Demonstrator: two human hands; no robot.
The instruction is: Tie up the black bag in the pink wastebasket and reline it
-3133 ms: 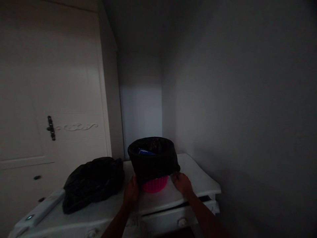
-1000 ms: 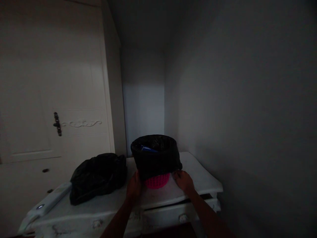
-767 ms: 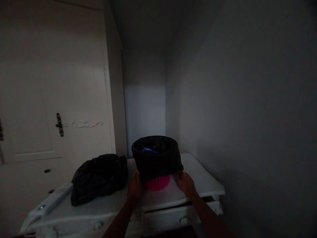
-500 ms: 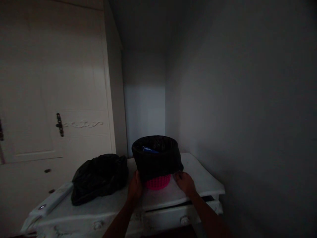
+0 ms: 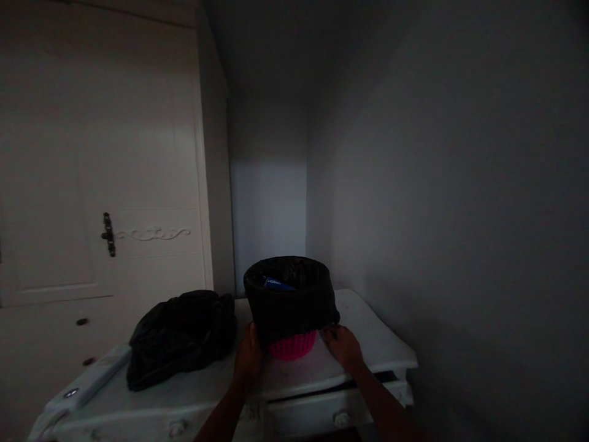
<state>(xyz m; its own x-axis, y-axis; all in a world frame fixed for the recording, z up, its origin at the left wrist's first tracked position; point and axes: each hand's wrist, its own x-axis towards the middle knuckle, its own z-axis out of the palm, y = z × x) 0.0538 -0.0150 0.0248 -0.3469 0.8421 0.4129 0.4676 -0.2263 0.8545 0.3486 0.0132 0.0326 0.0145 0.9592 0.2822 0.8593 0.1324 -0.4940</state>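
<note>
A pink plastic basket (image 5: 293, 347) stands on the white dresser, its ribbed lower part showing. A black plastic bag (image 5: 292, 310) lines it and is folded down over the outside. Inside lies a blue packet with white lettering (image 5: 277, 283). My left hand (image 5: 248, 356) is at the basket's left side, closed on the bag's lower fold, with most fingers hidden. On the other side my right hand (image 5: 341, 345) has its fingers pinched at the bag's lower right edge. To the left, a second black plastic bag (image 5: 179, 341) sits bunched up on the dresser.
The white dresser top (image 5: 368, 331) has a drawer (image 5: 317, 405) slightly ajar below its front edge. A white wardrobe (image 5: 151, 153) stands at the left. A bare grey wall (image 5: 437, 184) runs along the right. The room is dim.
The view has shifted slightly, so the basket and dresser sit a little lower in the picture. Both hands stay at the sides of the lined basket.
</note>
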